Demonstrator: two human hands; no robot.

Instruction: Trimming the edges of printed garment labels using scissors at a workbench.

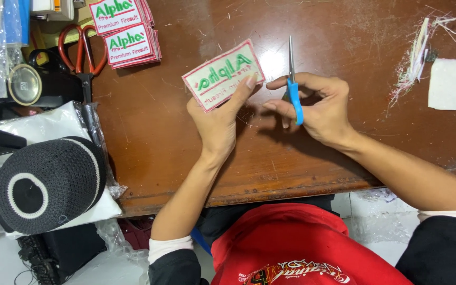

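My left hand (218, 120) holds a white rectangular embroidered patch (223, 75) with green lettering and a red border, tilted above the brown wooden table (186, 148). My thumb and fingers pinch its lower right edge. My right hand (317, 103) grips small scissors with blue handles (295, 95); the thin metal blades point away from me, just right of the patch. The two hands are close together near the table's middle.
Two stacks of matching patches (127, 37) lie at the back left beside large red-handled scissors (83, 53). A black knitted cap (48, 184) rests on white bags at the left. Thread scraps (415, 63) and a white fabric piece (455, 84) sit at the right.
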